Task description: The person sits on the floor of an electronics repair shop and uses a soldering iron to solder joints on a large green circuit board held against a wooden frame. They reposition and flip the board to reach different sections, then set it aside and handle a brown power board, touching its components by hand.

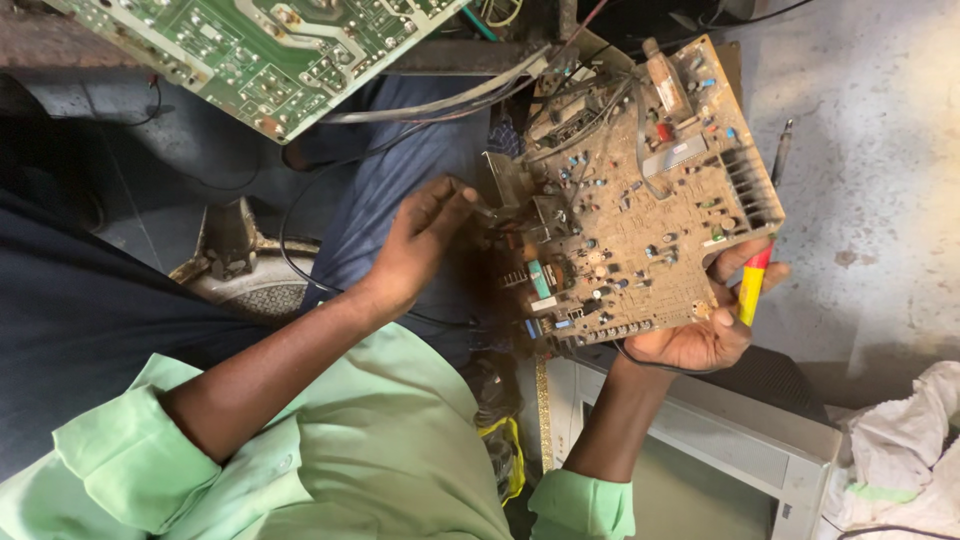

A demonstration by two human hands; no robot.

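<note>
Board: my right hand (700, 335) gripped the dusty circuit board (640, 200) from beneath, with a screwdriver (752, 285).
Left hand (420, 240): fingers pinched a part at its edge.
Handling: it looked stiff, light, fragile; best held by its edges.

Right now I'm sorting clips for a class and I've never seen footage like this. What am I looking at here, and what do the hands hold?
This is one picture from a camera worn on a person's head, looking down at their own two bare hands. The right hand holds up a dusty brown circuit board from beneath, along with a red and yellow screwdriver. The left hand pinches something small at the board's edge. A green circuit board lies above, and a white cloth lies at the lower right.
</note>
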